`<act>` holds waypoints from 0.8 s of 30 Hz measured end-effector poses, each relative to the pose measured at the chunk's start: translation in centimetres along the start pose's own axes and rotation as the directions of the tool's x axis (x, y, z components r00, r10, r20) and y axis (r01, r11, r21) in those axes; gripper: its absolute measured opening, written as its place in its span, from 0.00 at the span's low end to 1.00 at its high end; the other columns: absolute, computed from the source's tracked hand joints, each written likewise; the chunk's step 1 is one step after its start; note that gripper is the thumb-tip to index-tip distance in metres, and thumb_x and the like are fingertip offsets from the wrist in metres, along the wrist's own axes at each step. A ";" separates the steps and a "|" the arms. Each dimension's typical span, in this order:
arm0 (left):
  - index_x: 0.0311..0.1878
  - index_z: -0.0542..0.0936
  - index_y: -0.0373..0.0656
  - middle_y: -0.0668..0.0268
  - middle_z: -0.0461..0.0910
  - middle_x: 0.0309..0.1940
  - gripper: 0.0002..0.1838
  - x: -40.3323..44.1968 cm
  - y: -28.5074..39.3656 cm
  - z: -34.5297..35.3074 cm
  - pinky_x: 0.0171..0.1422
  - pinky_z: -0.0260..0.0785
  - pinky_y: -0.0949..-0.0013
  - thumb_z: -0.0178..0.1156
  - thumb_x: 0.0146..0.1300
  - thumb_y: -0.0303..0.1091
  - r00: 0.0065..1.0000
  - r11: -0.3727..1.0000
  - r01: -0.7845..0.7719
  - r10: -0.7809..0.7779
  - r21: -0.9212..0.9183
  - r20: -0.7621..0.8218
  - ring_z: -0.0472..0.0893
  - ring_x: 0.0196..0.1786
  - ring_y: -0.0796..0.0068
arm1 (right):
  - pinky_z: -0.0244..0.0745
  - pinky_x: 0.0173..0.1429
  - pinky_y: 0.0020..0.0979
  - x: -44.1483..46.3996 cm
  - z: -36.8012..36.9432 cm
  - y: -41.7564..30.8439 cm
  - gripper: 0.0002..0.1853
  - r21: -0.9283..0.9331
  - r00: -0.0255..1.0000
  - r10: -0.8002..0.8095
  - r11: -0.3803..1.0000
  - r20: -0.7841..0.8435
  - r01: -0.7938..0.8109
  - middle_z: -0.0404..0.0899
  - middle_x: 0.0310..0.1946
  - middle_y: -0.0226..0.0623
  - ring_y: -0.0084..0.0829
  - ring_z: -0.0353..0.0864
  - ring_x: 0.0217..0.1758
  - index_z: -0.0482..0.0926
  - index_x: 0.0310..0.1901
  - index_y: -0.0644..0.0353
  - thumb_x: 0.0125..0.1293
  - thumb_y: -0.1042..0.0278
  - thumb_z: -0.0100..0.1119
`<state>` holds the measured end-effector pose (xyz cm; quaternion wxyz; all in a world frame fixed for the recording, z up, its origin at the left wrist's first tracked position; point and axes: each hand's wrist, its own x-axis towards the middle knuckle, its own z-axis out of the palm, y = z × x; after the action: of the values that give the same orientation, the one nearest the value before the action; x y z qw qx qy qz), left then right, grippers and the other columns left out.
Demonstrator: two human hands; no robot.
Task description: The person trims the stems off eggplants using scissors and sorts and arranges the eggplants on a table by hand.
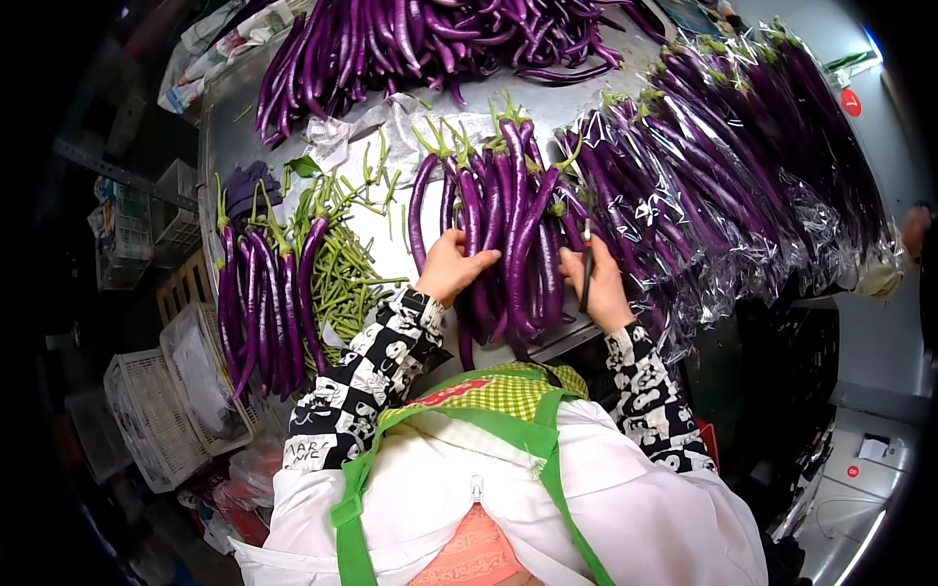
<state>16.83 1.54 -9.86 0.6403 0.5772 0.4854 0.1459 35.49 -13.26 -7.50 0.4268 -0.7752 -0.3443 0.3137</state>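
Your left hand (449, 266) is at the left side of the middle eggplants (515, 220), thumb and forefinger apart against them; can't tell if that grip is clamped. Your right hand (598, 278) is at their right side, grip closed on the cutting tool (586, 266), which is roughly upright. Middle eggplants lie on the worktop (239, 122), stems away from you. Left of them: cut stems (342, 256), then a smaller eggplant bunch (262, 308). Right: eggplants in clear wrap (708, 176). Loose eggplant pile (376, 44) at the far side.
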 end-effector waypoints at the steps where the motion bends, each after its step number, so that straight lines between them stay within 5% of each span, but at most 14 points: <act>1: 0.46 0.75 0.31 0.66 0.77 0.33 0.23 0.2 0.6 0.4 0.32 0.71 0.75 0.73 0.54 0.34 0.996 0.998 -0.013 0.018 -0.054 0.087 0.76 0.30 0.79 | 0.78 0.41 0.28 0.4 0.4 -0.2 0.23 -0.066 0.995 0.084 0.995 0.052 -0.080 0.82 0.39 0.42 0.26 0.82 0.39 0.71 0.57 0.67 0.68 0.58 0.61; 5: 0.45 0.74 0.34 0.68 0.76 0.29 0.20 -0.5 2.5 1.6 0.23 0.64 0.77 0.72 0.55 0.31 0.978 0.976 0.096 -0.056 -0.195 0.201 0.72 0.22 0.82 | 0.74 0.53 0.41 0.7 3.5 -3.4 0.34 -0.322 0.995 0.000 0.946 -0.097 -0.031 0.82 0.42 0.51 0.48 0.82 0.47 0.74 0.54 0.66 0.59 0.41 0.64; 7: 0.47 0.72 0.34 0.67 0.77 0.27 0.20 -0.1 2.1 2.3 0.23 0.65 0.76 0.70 0.55 0.29 0.985 0.894 0.111 -0.042 -0.433 0.167 0.75 0.23 0.81 | 0.73 0.55 0.42 1.3 4.2 -4.2 0.39 -0.390 0.996 0.056 0.917 -0.076 -0.081 0.81 0.45 0.53 0.49 0.81 0.50 0.72 0.56 0.65 0.55 0.37 0.66; 8: 0.51 0.69 0.32 0.64 0.79 0.31 0.24 -0.2 2.8 1.5 0.27 0.71 0.76 0.69 0.55 0.26 0.964 0.927 0.207 -0.140 -0.312 0.224 0.80 0.29 0.77 | 0.71 0.58 0.44 1.6 4.5 -4.1 0.43 -0.396 0.995 0.048 0.915 -0.083 -0.077 0.78 0.49 0.56 0.52 0.78 0.54 0.70 0.56 0.68 0.53 0.36 0.67; 9: 0.58 0.65 0.28 0.59 0.80 0.36 0.31 1.6 0.4 1.7 0.34 0.76 0.74 0.70 0.54 0.26 0.933 0.870 0.225 -0.063 -0.438 0.354 0.83 0.36 0.72 | 0.72 0.58 0.44 1.8 4.7 -4.0 0.44 -0.358 0.993 0.015 0.932 -0.120 -0.057 0.77 0.50 0.57 0.51 0.78 0.54 0.69 0.56 0.69 0.50 0.37 0.70; 12: 0.65 0.57 0.26 0.55 0.78 0.41 0.41 -0.1 1.9 1.9 0.40 0.78 0.70 0.71 0.52 0.25 0.955 0.918 0.169 -0.063 -0.358 0.288 0.82 0.39 0.70 | 0.72 0.57 0.40 2.5 5.3 -4.1 0.43 -0.180 0.988 0.089 0.977 -0.130 -0.111 0.79 0.47 0.56 0.48 0.80 0.52 0.69 0.55 0.71 0.47 0.43 0.74; 13: 0.65 0.58 0.29 0.55 0.79 0.40 0.39 -0.4 2.1 2.4 0.41 0.78 0.69 0.70 0.53 0.24 0.970 0.923 0.183 -0.114 -0.338 0.216 0.83 0.39 0.69 | 0.73 0.57 0.39 2.6 5.3 -4.1 0.43 -0.128 0.986 0.101 0.985 -0.134 -0.119 0.79 0.46 0.55 0.48 0.80 0.51 0.69 0.55 0.71 0.47 0.46 0.75; 17: 0.59 0.67 0.36 0.60 0.80 0.42 0.29 -1.4 2.7 1.2 0.46 0.79 0.65 0.66 0.54 0.18 0.938 0.878 0.221 -0.072 -0.425 0.338 0.83 0.42 0.68 | 0.73 0.56 0.39 1.9 5.2 -4.4 0.39 -0.106 0.992 0.001 0.994 -0.124 -0.014 0.80 0.44 0.54 0.48 0.81 0.49 0.67 0.57 0.71 0.51 0.55 0.73; 18: 0.58 0.68 0.37 0.61 0.80 0.43 0.28 -2.0 2.5 1.0 0.48 0.79 0.65 0.66 0.54 0.18 0.932 0.809 0.191 0.028 -0.556 0.360 0.83 0.43 0.69 | 0.73 0.56 0.39 1.5 5.3 -4.7 0.39 -0.109 0.993 -0.009 0.994 -0.120 -0.005 0.80 0.44 0.54 0.48 0.81 0.49 0.67 0.57 0.71 0.51 0.55 0.73; 20: 0.58 0.71 0.40 0.61 0.81 0.47 0.26 -2.6 1.5 0.0 0.52 0.79 0.64 0.64 0.56 0.18 0.911 0.677 0.134 0.204 -0.724 0.359 0.83 0.46 0.70 | 0.73 0.54 0.38 -0.5 5.6 -7.2 0.37 0.000 0.979 -0.108 0.994 -0.172 0.110 0.80 0.42 0.51 0.43 0.81 0.46 0.66 0.58 0.72 0.53 0.58 0.71; 23: 0.59 0.73 0.38 0.59 0.82 0.48 0.22 -3.9 0.8 -3.8 0.55 0.79 0.60 0.64 0.60 0.24 0.907 0.525 0.188 0.230 -0.830 0.351 0.84 0.47 0.68 | 0.74 0.47 0.29 -3.0 5.6 -11.1 0.27 0.223 0.983 -0.178 0.958 -0.039 0.182 0.80 0.38 0.42 0.30 0.80 0.38 0.67 0.56 0.71 0.60 0.65 0.65; 24: 0.57 0.75 0.36 0.56 0.82 0.48 0.20 -4.2 0.3 -5.5 0.59 0.77 0.57 0.64 0.61 0.28 0.856 0.460 0.256 0.301 -0.850 0.420 0.84 0.48 0.64 | 0.71 0.36 0.27 -2.8 6.4 -10.5 0.23 0.355 0.985 -0.170 0.923 0.037 0.146 0.77 0.31 0.37 0.25 0.76 0.30 0.68 0.53 0.69 0.62 0.67 0.63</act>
<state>10.59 1.74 -6.91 0.9473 0.1814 0.1384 0.2248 26.15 -8.49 -0.54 0.5704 -0.6452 -0.3582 0.3605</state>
